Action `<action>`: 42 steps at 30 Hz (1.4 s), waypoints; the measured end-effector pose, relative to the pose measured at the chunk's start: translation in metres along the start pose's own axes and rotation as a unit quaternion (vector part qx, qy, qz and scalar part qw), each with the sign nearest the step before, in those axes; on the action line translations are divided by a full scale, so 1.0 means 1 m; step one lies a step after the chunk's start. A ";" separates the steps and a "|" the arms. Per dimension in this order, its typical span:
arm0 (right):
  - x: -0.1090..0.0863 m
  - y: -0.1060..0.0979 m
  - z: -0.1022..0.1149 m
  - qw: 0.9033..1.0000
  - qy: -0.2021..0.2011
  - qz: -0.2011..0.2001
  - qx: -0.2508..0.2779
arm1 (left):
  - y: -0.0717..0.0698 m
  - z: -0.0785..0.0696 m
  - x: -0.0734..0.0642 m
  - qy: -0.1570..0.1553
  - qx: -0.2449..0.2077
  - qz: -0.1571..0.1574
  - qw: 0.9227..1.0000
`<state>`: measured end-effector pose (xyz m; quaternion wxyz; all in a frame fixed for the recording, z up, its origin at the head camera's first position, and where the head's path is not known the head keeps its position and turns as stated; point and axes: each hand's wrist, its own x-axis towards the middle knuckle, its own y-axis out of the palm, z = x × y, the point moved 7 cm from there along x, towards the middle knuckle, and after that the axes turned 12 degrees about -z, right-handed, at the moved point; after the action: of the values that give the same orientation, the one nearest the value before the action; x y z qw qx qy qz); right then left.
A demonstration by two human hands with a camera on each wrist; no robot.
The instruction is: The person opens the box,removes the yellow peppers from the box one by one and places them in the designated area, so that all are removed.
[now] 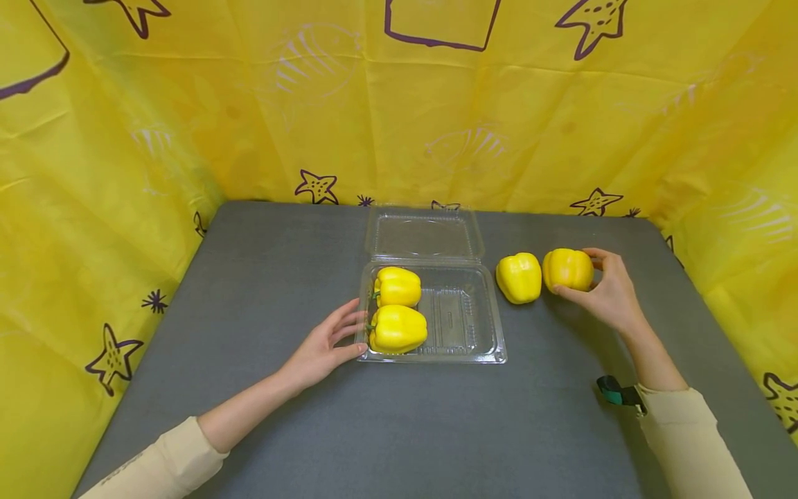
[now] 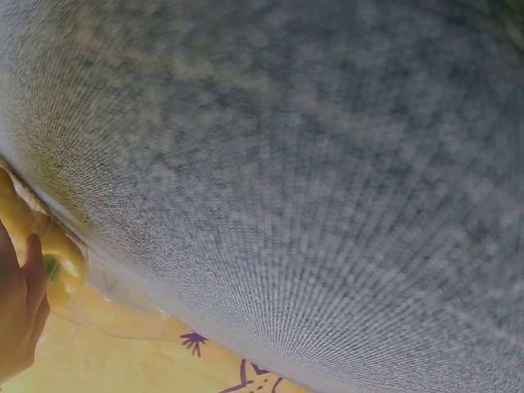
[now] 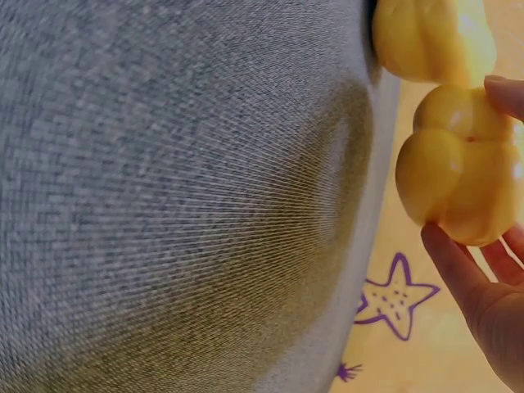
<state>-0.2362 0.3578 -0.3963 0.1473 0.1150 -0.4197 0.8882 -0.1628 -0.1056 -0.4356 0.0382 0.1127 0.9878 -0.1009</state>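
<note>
A clear plastic clamshell container (image 1: 461, 319) lies with its lid folded back, away from me. Two yellow bell peppers sit in its left half, a rear pepper (image 1: 399, 287) and a front pepper (image 1: 399, 329), stems to the left. My left hand (image 1: 321, 346) touches the container's left edge, fingers fairly straight and thumb at the front corner. On the right, my right hand (image 1: 607, 287) grips a yellow bell pepper (image 1: 566, 270) between thumb and fingers; the right wrist view shows the held pepper (image 3: 463, 176) from its lobed end. Just left of it stands another yellow pepper (image 1: 519, 278).
The container's lid (image 1: 424, 235) reaches toward the back edge of the grey table (image 1: 280, 277). A yellow patterned cloth (image 1: 399, 111) hangs behind and at both sides. A dark strap (image 1: 617, 394) hangs from the right wrist.
</note>
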 end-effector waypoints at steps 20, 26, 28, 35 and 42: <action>-0.003 0.011 -0.010 1.000 -0.016 0.018 -0.012 | 0.001 0.003 0.001 0.014 -0.004 0.004 1.000; -0.004 0.013 -0.011 1.000 -0.017 0.017 -0.008 | 0.000 0.003 0.001 0.017 -0.001 0.001 1.000; -0.004 0.014 -0.011 1.000 -0.020 0.018 -0.008 | -0.001 0.002 0.001 0.018 0.000 -0.001 1.000; -0.003 0.015 -0.009 0.999 -0.026 0.019 -0.011 | -0.001 0.003 0.000 0.014 0.004 -0.001 1.000; -0.002 0.017 -0.006 0.999 -0.034 0.021 -0.011 | -0.001 0.001 0.001 0.019 0.006 0.000 1.000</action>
<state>-0.2411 0.3521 -0.4125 0.1155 0.1350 -0.4367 0.8819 -0.1635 -0.1064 -0.4369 0.0187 0.1145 0.9877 -0.1044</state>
